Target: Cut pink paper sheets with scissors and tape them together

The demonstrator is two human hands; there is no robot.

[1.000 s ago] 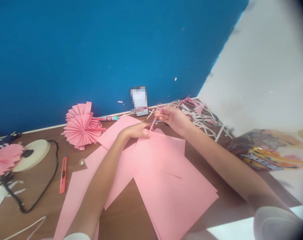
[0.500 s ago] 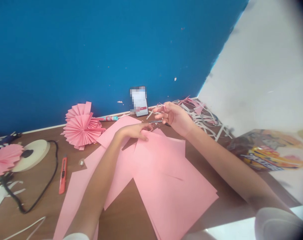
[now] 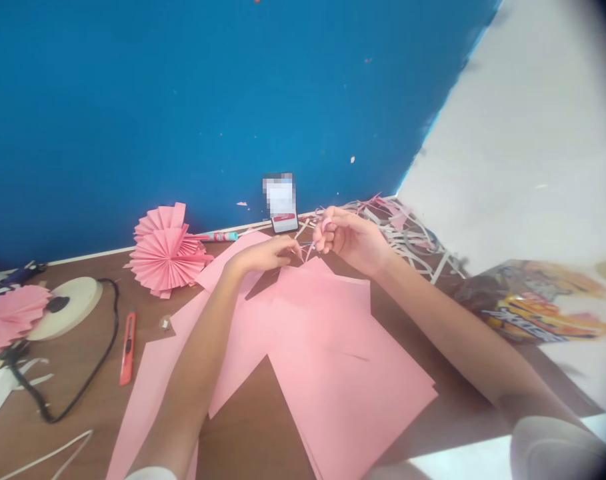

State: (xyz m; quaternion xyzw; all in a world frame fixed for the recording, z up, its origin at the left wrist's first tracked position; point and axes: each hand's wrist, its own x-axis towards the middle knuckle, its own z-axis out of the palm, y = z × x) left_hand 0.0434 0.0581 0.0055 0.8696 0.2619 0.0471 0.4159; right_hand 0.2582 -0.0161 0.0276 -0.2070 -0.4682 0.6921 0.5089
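Observation:
Both my hands meet at the far end of a stack of pink paper sheets [image 3: 333, 360] on the brown table [image 3: 253, 427]. My right hand [image 3: 350, 239] is closed in a pinch on a thin pink paper strip [image 3: 311, 249] that hangs down toward the sheets. My left hand [image 3: 265, 255] is curled with its fingertips at the strip's lower end, right beside the right hand's fingers. Whether the left fingers grip the strip is hard to make out.
Two folded pink paper fans [image 3: 165, 253] lie by the blue wall, another pink fan [image 3: 5, 317] at the left edge. An orange box cutter [image 3: 127, 347], a black cable [image 3: 90, 383], a phone [image 3: 281, 203], a pile of paper strips [image 3: 407, 230] and a colourful packet [image 3: 537, 307] surround the sheets.
My left hand lifted off the pink sheet and moved up to the right hand. My right hand drew back a little and now pinches the strip beside the left fingertips.

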